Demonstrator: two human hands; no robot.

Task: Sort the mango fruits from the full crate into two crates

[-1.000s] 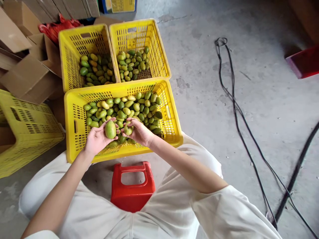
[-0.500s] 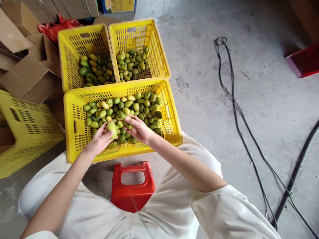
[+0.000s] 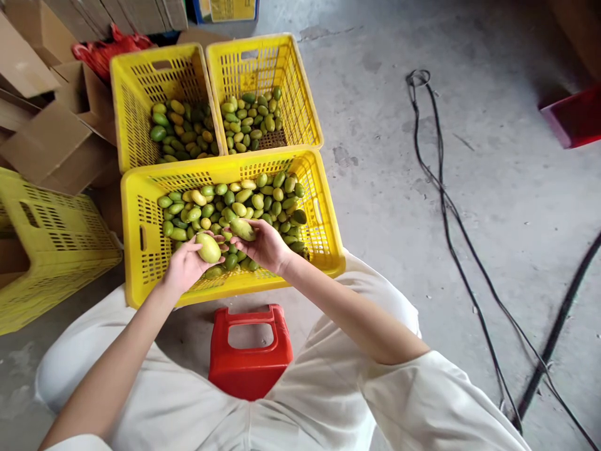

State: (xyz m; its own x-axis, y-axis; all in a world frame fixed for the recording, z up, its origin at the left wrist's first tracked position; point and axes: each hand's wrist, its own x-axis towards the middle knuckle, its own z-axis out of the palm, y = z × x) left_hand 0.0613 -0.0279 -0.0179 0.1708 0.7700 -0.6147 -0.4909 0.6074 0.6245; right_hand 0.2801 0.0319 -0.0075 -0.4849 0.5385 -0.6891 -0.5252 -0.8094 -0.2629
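My left hand (image 3: 185, 268) holds a pale yellow-green mango (image 3: 208, 248), which rests on the fingers with its smooth side up. Just to its right, my right hand (image 3: 268, 248) cradles a longer green mango (image 3: 242, 229) with dark marks, palm turned up and fingers partly beneath it. Both hands are over the front yellow crate (image 3: 331, 247), apart from each other. Inside that crate lie several green and yellowish mangoes (image 3: 257, 201), partly covered by my hands.
Behind stand two more yellow crates, left (image 3: 136, 119) and right (image 3: 300, 94), both with mangoes. Another yellow crate (image 3: 61, 250) and cardboard boxes (image 3: 51, 150) are at left. A red plastic stool (image 3: 251, 373) sits between my legs. Black cables (image 3: 441, 181) cross the floor at right.
Both mangoes have turned in my hands. The right one now lies lengthwise on more open fingers, and the left thumb has moved back from the front of its mango.
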